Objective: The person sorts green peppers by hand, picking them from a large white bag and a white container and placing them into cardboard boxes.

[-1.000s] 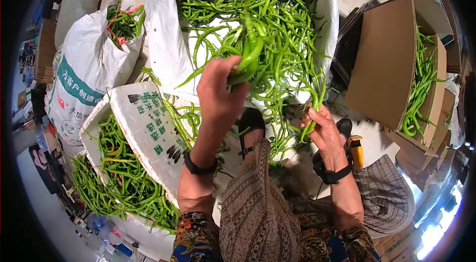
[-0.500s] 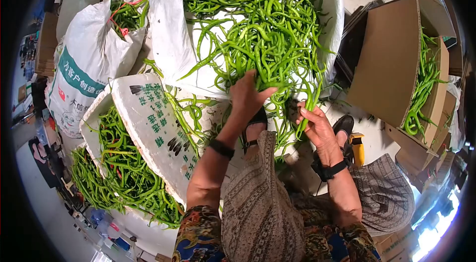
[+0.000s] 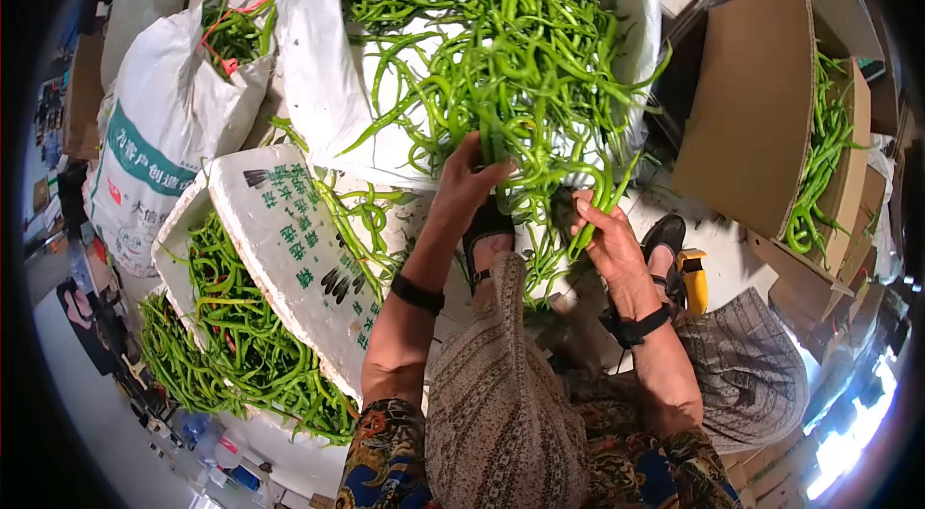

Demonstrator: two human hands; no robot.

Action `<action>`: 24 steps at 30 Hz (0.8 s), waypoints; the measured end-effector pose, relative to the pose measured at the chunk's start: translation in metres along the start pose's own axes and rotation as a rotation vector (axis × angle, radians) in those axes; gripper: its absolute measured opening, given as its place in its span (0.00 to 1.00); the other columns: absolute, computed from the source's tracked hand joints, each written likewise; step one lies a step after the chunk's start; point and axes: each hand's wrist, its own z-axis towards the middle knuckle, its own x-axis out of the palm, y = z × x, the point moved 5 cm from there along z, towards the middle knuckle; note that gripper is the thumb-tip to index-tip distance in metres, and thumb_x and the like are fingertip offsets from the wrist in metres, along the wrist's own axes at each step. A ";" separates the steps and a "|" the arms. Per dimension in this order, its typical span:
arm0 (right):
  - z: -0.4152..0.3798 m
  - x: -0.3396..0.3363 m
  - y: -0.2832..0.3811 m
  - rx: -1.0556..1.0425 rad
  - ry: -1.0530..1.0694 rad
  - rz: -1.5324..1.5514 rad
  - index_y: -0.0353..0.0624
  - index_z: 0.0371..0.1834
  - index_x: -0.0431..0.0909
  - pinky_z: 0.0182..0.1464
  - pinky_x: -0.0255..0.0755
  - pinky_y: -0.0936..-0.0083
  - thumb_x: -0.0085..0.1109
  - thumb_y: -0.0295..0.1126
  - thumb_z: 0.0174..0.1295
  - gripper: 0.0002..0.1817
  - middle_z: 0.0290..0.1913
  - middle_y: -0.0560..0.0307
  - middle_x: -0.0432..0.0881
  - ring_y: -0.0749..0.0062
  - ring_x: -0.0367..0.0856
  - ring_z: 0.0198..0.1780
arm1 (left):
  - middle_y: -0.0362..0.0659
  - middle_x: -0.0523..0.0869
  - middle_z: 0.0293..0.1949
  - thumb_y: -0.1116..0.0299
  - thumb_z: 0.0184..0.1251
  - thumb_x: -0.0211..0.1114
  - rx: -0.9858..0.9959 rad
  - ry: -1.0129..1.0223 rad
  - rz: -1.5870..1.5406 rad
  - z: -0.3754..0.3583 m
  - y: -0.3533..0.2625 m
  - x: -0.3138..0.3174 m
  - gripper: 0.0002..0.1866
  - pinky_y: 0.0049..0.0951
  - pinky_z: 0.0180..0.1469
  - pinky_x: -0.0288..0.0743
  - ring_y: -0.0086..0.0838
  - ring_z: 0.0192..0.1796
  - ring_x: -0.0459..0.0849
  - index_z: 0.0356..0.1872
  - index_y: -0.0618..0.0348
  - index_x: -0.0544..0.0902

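A big heap of long green peppers (image 3: 501, 56) fills a wide white sack (image 3: 318, 94) straight ahead. My left hand (image 3: 462, 183) reaches into the heap's near edge, fingers closed around a few peppers. My right hand (image 3: 605, 239) is a little lower and to the right, gripping a small bunch of green peppers (image 3: 595, 205) that stick up from the fist. Both wrists wear black bands. My patterned knees and black shoes sit below the hands.
A white foam box (image 3: 279, 249) of green peppers (image 3: 231, 326) lies at lower left. Another white sack (image 3: 164, 133) with peppers stands at the left. A cardboard box (image 3: 761, 123) with peppers leans at the right. A yellow tool (image 3: 694, 280) lies by my right shoe.
One second ago my left hand was raised holding a pepper bunch; it has dropped and moved right into the heap's near edge. My right hand has stayed put with its bunch.
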 end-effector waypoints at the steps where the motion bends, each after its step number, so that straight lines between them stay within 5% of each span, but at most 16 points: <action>1: -0.002 -0.005 -0.001 0.003 -0.039 0.012 0.40 0.48 0.79 0.39 0.76 0.78 0.65 0.25 0.60 0.13 0.36 0.64 0.80 0.80 0.77 0.33 | 0.42 0.84 0.40 0.70 0.57 0.66 -0.004 0.068 -0.110 -0.005 -0.001 0.008 0.22 0.22 0.45 0.74 0.23 0.39 0.81 0.54 0.63 0.76; 11: -0.013 -0.002 0.023 -0.209 -0.052 -0.022 0.38 0.49 0.79 0.39 0.74 0.80 0.62 0.27 0.63 0.12 0.36 0.62 0.80 0.79 0.76 0.34 | 0.40 0.82 0.45 0.71 0.60 0.63 0.134 0.267 -0.464 -0.028 -0.016 0.029 0.30 0.25 0.51 0.73 0.24 0.45 0.80 0.65 0.64 0.69; 15: -0.037 0.038 0.047 -0.306 -0.037 -0.249 0.38 0.54 0.78 0.39 0.70 0.82 0.69 0.30 0.58 0.20 0.42 0.62 0.83 0.83 0.76 0.38 | 0.43 0.80 0.53 0.74 0.62 0.62 0.119 0.264 -0.050 -0.018 -0.001 0.039 0.31 0.28 0.55 0.72 0.26 0.52 0.78 0.67 0.64 0.67; 16: -0.035 0.045 0.045 -0.295 0.004 -0.276 0.38 0.54 0.78 0.39 0.70 0.83 0.69 0.30 0.58 0.21 0.43 0.62 0.83 0.83 0.76 0.39 | 0.43 0.79 0.54 0.75 0.63 0.61 0.256 0.318 0.040 -0.016 -0.003 0.047 0.30 0.27 0.54 0.72 0.25 0.51 0.78 0.67 0.64 0.66; 19: -0.023 0.066 0.044 -0.270 0.069 -0.284 0.39 0.48 0.80 0.38 0.69 0.84 0.69 0.30 0.57 0.16 0.40 0.65 0.83 0.84 0.76 0.37 | 0.44 0.79 0.56 0.79 0.61 0.59 0.150 0.293 -0.110 -0.024 -0.003 0.072 0.30 0.26 0.61 0.68 0.25 0.58 0.76 0.67 0.65 0.66; 20: -0.014 0.071 0.039 -0.272 0.048 -0.297 0.40 0.47 0.80 0.37 0.69 0.84 0.69 0.31 0.57 0.15 0.39 0.65 0.83 0.84 0.76 0.36 | 0.45 0.78 0.58 0.80 0.62 0.58 0.240 0.265 0.106 -0.019 0.021 0.069 0.29 0.26 0.62 0.67 0.25 0.60 0.76 0.67 0.66 0.66; 23: 0.006 0.049 0.034 -0.226 0.020 -0.378 0.44 0.42 0.82 0.32 0.65 0.84 0.70 0.35 0.58 0.12 0.35 0.65 0.84 0.85 0.75 0.30 | 0.44 0.79 0.57 0.80 0.64 0.57 0.067 0.280 -0.136 -0.026 0.008 0.062 0.28 0.27 0.62 0.68 0.25 0.59 0.77 0.66 0.66 0.67; 24: 0.008 0.047 0.036 -0.194 0.019 -0.363 0.44 0.41 0.82 0.31 0.64 0.85 0.70 0.36 0.58 0.12 0.36 0.64 0.84 0.84 0.75 0.30 | 0.40 0.82 0.48 0.78 0.63 0.60 0.082 0.231 -0.108 -0.022 0.008 0.056 0.24 0.22 0.53 0.71 0.20 0.48 0.79 0.62 0.67 0.72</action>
